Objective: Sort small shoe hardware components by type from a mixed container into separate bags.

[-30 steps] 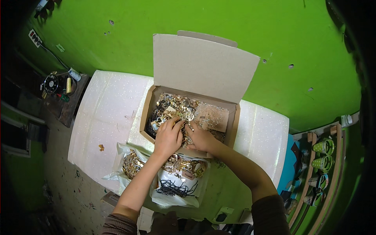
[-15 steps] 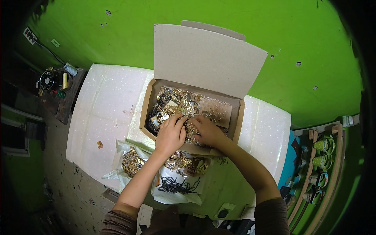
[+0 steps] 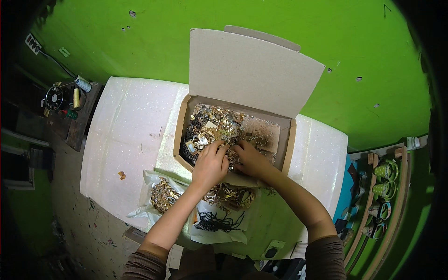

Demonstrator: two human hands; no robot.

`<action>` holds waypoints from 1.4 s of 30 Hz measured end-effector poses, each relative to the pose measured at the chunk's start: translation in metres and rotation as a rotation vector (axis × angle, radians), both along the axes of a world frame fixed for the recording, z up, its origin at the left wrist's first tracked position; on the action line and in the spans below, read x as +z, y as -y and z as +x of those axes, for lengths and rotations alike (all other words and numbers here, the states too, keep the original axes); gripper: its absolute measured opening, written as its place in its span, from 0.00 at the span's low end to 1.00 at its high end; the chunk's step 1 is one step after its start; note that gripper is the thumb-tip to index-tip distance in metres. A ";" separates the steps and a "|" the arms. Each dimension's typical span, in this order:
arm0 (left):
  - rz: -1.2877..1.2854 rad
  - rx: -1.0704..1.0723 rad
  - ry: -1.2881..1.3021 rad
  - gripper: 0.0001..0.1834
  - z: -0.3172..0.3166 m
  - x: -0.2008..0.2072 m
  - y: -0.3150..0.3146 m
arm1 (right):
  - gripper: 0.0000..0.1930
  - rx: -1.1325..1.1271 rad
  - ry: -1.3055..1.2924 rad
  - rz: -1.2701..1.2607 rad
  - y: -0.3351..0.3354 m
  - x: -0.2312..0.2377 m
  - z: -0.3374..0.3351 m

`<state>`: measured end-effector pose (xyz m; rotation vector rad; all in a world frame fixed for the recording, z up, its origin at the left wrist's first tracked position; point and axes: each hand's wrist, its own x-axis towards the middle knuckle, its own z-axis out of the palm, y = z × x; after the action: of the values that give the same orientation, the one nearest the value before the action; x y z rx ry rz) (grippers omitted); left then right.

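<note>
An open cardboard box (image 3: 293, 135) sits on the white glittery sheet, its lid (image 3: 256, 70) standing up against the wall. Heaped inside are small gold and silver metal trims (image 3: 217, 119), dark beads and clear beads. My left hand (image 3: 211, 164) reaches into the front of the box, fingers curled down among the pieces. Close to its right, my right hand (image 3: 253, 161) has its fingers bent and pointing toward the left hand. Both sets of fingertips are down in the heap, and anything pinched there is too small to make out.
Before the box lie a white plastic bag of gold pieces (image 3: 162, 196) and another white bag (image 3: 219, 237) with gold trims and black bead strands (image 3: 218, 221). An orange scrap (image 3: 122, 175) lies at left. Sandals (image 3: 384, 190) hang on a wooden rack at right.
The view has shifted slightly, so the box and bags appear a little farther right. Both hands stay at the front of the box, with their fingers moving slightly among the pieces.
</note>
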<state>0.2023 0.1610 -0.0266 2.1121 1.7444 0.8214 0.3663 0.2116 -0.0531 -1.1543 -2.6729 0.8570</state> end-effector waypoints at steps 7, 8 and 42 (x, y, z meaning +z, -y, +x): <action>-0.011 0.006 0.017 0.15 -0.001 -0.001 -0.001 | 0.35 -0.055 0.114 0.086 0.017 -0.004 -0.012; -0.012 0.008 0.016 0.15 -0.002 -0.001 0.000 | 0.35 -0.049 0.110 0.017 0.017 -0.003 -0.013; -0.100 0.110 0.165 0.14 -0.001 0.003 0.010 | 0.11 -0.221 -0.228 -0.282 -0.022 -0.009 -0.003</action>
<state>0.2009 0.1512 -0.0233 1.8440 1.7870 0.8911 0.3634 0.2341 -0.0617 -1.2888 -2.2454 1.2674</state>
